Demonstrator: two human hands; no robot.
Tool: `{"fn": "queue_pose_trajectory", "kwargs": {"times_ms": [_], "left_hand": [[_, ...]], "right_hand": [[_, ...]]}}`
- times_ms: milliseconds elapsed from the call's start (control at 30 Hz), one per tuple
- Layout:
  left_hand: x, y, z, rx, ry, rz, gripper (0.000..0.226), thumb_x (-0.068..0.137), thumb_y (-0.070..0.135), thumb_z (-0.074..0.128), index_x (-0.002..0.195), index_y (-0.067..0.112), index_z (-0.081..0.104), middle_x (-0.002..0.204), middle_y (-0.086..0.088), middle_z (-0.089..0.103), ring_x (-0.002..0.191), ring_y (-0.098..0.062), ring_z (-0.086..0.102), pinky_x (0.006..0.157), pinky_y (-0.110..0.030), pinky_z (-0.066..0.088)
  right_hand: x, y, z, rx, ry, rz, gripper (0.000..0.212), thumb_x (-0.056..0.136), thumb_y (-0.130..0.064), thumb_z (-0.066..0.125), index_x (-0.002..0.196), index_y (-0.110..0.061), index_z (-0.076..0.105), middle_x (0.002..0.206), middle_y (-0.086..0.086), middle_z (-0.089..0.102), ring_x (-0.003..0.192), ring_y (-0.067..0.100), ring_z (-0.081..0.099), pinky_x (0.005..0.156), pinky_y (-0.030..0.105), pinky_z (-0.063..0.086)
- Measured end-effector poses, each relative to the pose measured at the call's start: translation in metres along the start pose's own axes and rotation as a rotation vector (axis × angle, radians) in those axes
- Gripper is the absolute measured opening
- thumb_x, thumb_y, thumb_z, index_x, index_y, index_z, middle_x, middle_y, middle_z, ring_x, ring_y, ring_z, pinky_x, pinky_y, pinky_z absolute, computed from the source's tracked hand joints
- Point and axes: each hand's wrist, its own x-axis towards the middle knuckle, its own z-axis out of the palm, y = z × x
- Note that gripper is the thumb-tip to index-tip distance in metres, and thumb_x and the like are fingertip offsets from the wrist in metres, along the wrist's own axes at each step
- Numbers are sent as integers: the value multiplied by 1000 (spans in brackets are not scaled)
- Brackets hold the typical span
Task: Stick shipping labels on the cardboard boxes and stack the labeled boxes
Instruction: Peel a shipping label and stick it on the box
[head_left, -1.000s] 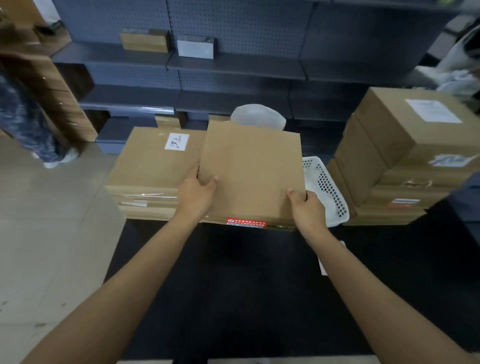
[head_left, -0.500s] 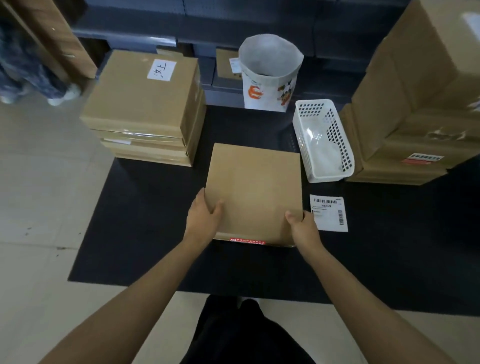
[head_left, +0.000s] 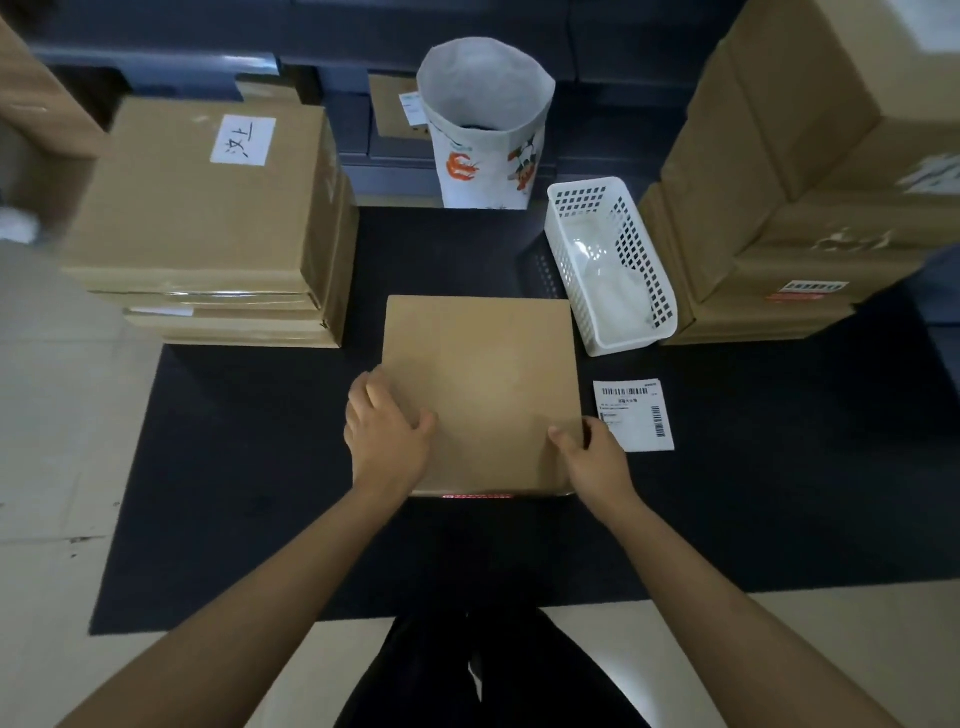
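Resting flat now, box (head_left: 480, 384) w/ both hands

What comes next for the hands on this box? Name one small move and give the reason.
Probably let go with the right hand and pick up the shipping label beside it. The box lies flat on the mat, its top bare, with the left hand steadying it.

Matt brown cardboard box (head_left: 480, 389); matt black mat (head_left: 260, 493); glossy white perforated plastic basket (head_left: 613, 338); white paper shipping label (head_left: 634, 415); printed paper bag (head_left: 485, 130).
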Motion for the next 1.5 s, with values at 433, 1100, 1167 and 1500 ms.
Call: {"fn": "queue_pose_trajectory", "kwargs": {"times_ms": [433, 1100, 1167, 1500], "left_hand": [[-13, 136, 85, 281, -121, 658, 47, 86, 15, 54, 132, 10, 51, 137, -9, 48, 134, -25, 37, 112, -39, 26], [-23, 196, 178, 458, -265, 312, 36, 91, 15, 49, 126, 13, 53, 126, -4, 53, 114, -24, 49, 93, -31, 39], [-20, 205, 172, 409, -239, 320, 37, 92, 16, 50, 128, 13, 53, 128, -3, 53, 116, -24, 48, 95, -31, 39], [-19, 230, 88, 87, -21, 387, 29, 94, 21, 53, 122, 15, 57, 120, -1, 57, 110, -18, 49, 90, -20, 33]], "right_hand": [[55, 33, -81, -459, 176, -81, 47, 91, -31, 61, 132, -10, 49, 132, 11, 46, 122, 26, 42, 98, 36, 41], [106, 51, -154, -545, -47, 9, 9, 93, -29, 59, 93, -20, 58, 98, -1, 62, 84, 14, 60, 69, 30, 52], [106, 44, -164, -477, -64, -17, 8, 93, -28, 59, 88, -22, 57, 97, -3, 61, 82, 11, 59, 68, 26, 48], [75, -46, -183, 176, -163, -180, 10, 87, -22, 69, 85, -18, 60, 84, -4, 68, 74, 7, 65, 58, 18, 52]]}}
